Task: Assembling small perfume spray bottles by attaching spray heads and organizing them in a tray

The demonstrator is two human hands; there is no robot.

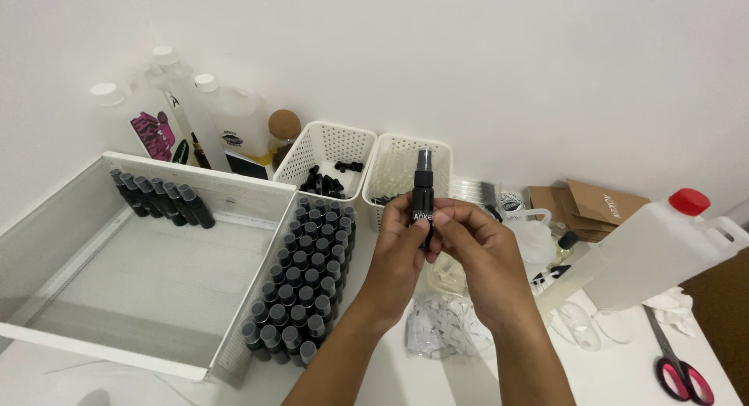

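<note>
A small black spray bottle [424, 187] with a clear-topped nozzle stands upright between both my hands, above the white table. My left hand [402, 246] grips its lower body from the left, and my right hand [476, 250] pinches it from the right with thumb and forefinger on its label. Just left of my hands, several matching black bottles [306, 273] stand packed in rows. A few more of these bottles [160, 195] lie at the back of a large white drawer-like tray [117, 336].
Two white perforated baskets [328, 145] [402, 152] sit behind my hands, one with black caps. Large plastic jugs [226, 121] line the wall. A red-capped jug [663, 246], a small funnel, brown cartons [593, 203], red-handled scissors [679, 367] and a bag of small labels [441, 328] lie at right.
</note>
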